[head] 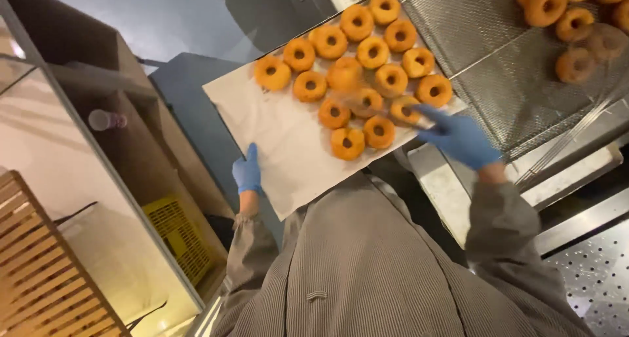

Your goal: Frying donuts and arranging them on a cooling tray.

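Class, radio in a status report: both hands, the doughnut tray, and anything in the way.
Left hand grips tray edge. Right hand reaches over doughnuts, holding thin sticks. More doughnuts on mesh rack beside. Nothing in the way.

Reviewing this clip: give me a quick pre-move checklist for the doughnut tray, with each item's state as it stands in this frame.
1. Left hand steadies the paper-lined tray at its near edge: ok.
2. Right hand is gloved and reaches the doughnuts at the tray's right side: ok.
3. Whether a tool is held in the right hand: cannot tell, blurred.
4. Bare paper remains on the tray's left part: ok.
5. More doughnuts wait on the mesh rack: ok.
6. Tray fully supported underneath: cannot tell.
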